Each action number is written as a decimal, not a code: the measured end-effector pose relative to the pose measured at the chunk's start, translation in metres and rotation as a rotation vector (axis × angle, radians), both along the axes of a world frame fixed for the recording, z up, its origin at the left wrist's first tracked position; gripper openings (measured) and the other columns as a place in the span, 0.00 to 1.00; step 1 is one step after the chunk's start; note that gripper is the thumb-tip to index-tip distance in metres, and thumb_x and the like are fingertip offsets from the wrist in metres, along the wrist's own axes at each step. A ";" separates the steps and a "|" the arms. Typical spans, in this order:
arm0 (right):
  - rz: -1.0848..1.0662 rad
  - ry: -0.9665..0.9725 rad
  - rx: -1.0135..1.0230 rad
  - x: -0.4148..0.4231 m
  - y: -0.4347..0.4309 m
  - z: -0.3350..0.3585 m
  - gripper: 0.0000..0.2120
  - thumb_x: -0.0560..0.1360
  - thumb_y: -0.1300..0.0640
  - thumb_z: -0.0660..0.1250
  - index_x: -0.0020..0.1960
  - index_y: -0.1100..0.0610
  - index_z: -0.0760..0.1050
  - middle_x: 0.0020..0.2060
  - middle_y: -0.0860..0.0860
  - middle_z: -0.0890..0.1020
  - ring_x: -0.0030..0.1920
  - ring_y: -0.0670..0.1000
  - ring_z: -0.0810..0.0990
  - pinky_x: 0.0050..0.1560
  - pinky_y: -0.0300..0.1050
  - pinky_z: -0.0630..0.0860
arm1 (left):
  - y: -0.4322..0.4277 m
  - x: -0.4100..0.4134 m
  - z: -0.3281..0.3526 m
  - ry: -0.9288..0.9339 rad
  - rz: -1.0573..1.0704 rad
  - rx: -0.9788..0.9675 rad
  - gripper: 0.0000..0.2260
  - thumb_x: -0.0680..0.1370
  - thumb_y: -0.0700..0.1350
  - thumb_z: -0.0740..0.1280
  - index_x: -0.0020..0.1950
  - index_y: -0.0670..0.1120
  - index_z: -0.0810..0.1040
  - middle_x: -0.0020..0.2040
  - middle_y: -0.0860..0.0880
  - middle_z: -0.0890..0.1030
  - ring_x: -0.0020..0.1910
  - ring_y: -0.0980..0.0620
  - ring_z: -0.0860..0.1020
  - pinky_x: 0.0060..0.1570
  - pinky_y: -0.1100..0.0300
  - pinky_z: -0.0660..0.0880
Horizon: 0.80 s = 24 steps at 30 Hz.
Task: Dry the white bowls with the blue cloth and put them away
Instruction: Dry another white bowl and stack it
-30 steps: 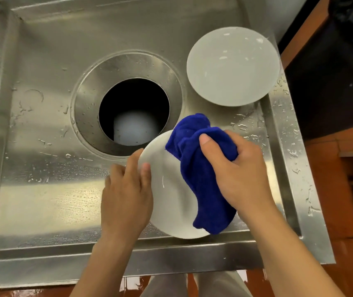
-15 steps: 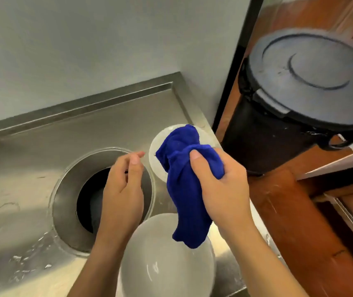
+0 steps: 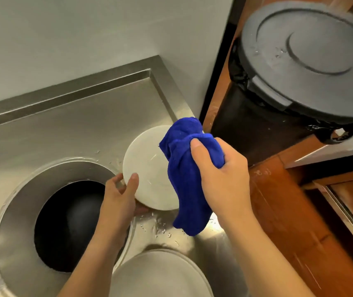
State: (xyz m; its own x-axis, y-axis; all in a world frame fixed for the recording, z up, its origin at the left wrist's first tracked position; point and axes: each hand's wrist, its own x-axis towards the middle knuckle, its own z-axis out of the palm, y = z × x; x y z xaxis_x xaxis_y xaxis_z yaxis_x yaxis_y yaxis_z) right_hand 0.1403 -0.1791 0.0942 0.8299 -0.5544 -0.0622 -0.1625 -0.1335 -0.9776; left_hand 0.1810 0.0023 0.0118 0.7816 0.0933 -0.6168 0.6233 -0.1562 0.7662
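Two hands — left hand (image 3: pixel 118 202) grips white bowl (image 3: pixel 147 168), right hand (image 3: pixel 222 179) clutches blue cloth (image 3: pixel 184 189).

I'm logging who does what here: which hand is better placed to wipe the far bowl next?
Right. The right hand already grips the blue cloth, which drapes over the far white bowl. The left hand pinches that bowl's near rim, so it likely steadies.
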 end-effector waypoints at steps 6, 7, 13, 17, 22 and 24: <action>-0.046 0.074 -0.022 0.011 -0.005 -0.032 0.10 0.80 0.46 0.69 0.40 0.43 0.75 0.31 0.35 0.80 0.33 0.37 0.79 0.32 0.27 0.72 | -0.009 0.015 -0.013 0.228 0.083 -0.295 0.12 0.84 0.48 0.69 0.67 0.52 0.77 0.59 0.45 0.86 0.53 0.39 0.86 0.35 0.44 0.85; -0.050 0.089 -0.023 0.012 -0.005 -0.035 0.08 0.80 0.46 0.69 0.42 0.42 0.76 0.33 0.35 0.81 0.34 0.36 0.79 0.33 0.27 0.72 | -0.011 0.018 -0.014 0.232 0.101 -0.300 0.13 0.84 0.48 0.67 0.69 0.50 0.76 0.60 0.44 0.85 0.54 0.39 0.85 0.33 0.45 0.85; 0.039 0.268 -0.273 0.017 -0.002 -0.049 0.08 0.80 0.49 0.68 0.57 0.51 0.79 0.52 0.52 0.82 0.46 0.45 0.78 0.43 0.32 0.69 | -0.004 0.012 0.011 0.107 0.117 -0.404 0.14 0.81 0.57 0.66 0.66 0.57 0.77 0.55 0.49 0.89 0.49 0.46 0.89 0.37 0.46 0.85; 0.156 0.157 -0.298 0.046 0.031 -0.026 0.11 0.82 0.49 0.65 0.63 0.49 0.78 0.56 0.47 0.81 0.51 0.39 0.76 0.51 0.22 0.66 | 0.003 0.001 0.050 -0.051 0.020 -0.446 0.25 0.75 0.65 0.65 0.71 0.60 0.76 0.61 0.52 0.88 0.56 0.49 0.88 0.42 0.46 0.86; 0.680 0.202 -0.250 0.048 0.073 0.005 0.11 0.75 0.37 0.66 0.49 0.44 0.78 0.40 0.42 0.83 0.41 0.41 0.81 0.37 0.33 0.74 | 0.030 -0.001 0.091 -0.183 0.134 -0.451 0.22 0.75 0.68 0.61 0.60 0.61 0.85 0.58 0.51 0.89 0.56 0.50 0.88 0.47 0.51 0.86; 0.765 0.274 -0.482 0.039 0.063 0.006 0.10 0.74 0.38 0.67 0.46 0.44 0.76 0.40 0.42 0.79 0.38 0.44 0.78 0.35 0.37 0.70 | 0.050 -0.003 0.105 -0.257 0.192 -0.394 0.24 0.70 0.72 0.65 0.58 0.63 0.85 0.55 0.55 0.89 0.53 0.54 0.89 0.43 0.57 0.86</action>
State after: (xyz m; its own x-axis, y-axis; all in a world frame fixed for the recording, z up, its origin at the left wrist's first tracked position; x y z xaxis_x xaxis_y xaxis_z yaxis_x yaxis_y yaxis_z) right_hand 0.1788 -0.1158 0.0999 0.9695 0.1178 -0.2150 -0.0793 -0.6791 -0.7298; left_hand 0.1780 0.0521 0.1166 0.9043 0.0495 -0.4241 0.3959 0.2747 0.8762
